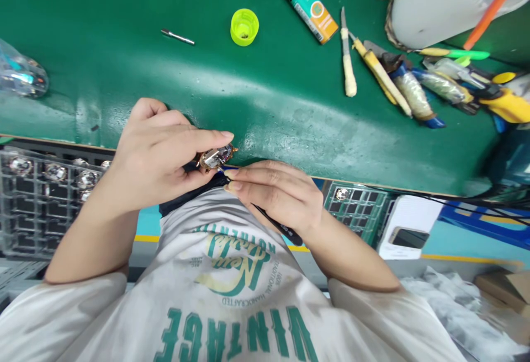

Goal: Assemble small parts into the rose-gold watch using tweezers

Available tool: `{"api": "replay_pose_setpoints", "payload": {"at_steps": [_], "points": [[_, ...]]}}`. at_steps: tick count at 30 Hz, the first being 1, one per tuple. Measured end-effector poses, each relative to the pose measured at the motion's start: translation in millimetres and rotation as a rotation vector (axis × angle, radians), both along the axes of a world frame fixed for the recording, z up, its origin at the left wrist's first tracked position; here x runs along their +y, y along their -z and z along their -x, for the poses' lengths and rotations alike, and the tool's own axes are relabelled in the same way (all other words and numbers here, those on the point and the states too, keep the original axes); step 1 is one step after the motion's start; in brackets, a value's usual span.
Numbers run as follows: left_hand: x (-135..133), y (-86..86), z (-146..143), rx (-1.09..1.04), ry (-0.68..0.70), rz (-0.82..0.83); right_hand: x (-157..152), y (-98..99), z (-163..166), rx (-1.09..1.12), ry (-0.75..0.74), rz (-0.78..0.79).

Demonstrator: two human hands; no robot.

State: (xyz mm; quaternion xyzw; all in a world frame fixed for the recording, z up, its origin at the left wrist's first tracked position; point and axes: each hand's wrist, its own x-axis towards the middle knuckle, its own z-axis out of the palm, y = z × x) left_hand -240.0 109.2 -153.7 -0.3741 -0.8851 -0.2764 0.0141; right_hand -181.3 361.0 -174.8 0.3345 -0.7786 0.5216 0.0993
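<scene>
Black-handled tool [285, 232], slim, lies nearest, on the body side of the green bench [199, 97]. Right hand [285, 193] pinches it near the front with thumb and fingers drawn together. Its thin tip points at the near face of a jewelled piece [217, 156]; contact cannot be confirmed.

Piece location: at the bench's near edge, about the middle of its length; height above the surface not clear. Left hand [159, 147] grips it, index finger along the far side, thumb beneath; the remaining fingers curl.

Handling estimate: probably light and stiff. Faceted stone looks glassy, so likely slippery under a fingertip and prone to scratching or chipping. Gold-toned rim with small end projections should give better purchase; those projections may bend or snag. Best hold: opposite sides of the rim, face left uncovered, fingertips out of the tool's line.

Further off, mid-bench: lime cap [234, 28], something small and dark inside; metal bit [178, 37] to its left on the bench. Right of bench centre: knife [348, 61]. Toward the bench's far side: lighter [310, 6], lying flat.
</scene>
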Motion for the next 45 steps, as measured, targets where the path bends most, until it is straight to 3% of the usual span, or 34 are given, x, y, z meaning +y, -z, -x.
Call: {"api": "replay_pose_setpoints", "payload": {"at_steps": [45], "points": [[2.5, 6.1, -1.1, 0.065, -0.020, -0.050, -0.6, -3.4, -2.7, -0.073, 0.010, -0.007]]}}
